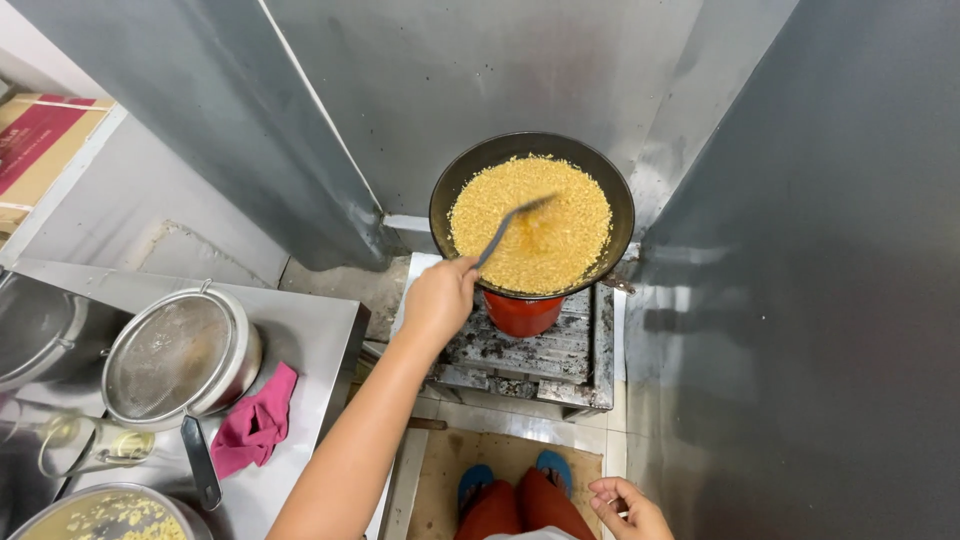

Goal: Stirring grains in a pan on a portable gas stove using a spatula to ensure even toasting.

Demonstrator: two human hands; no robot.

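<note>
Our left hand [438,300] grips the spatula [510,222] by its handle end, keeping clear of the hot wok [455,185] of rice [565,235]; right hand [628,508] hangs loose, empty.

hands: 2 – left hand [438,300], right hand [628,508] | wok [532,214]: 1 | spatula [510,226]: 1 | red burner [522,314]: 1 | strainer [180,358]: 1 | pink cloth [256,424]: 1 | glass jug [95,446]: 1 | blue sandals [476,482]: 2 | cardboard box [38,140]: 1
</note>
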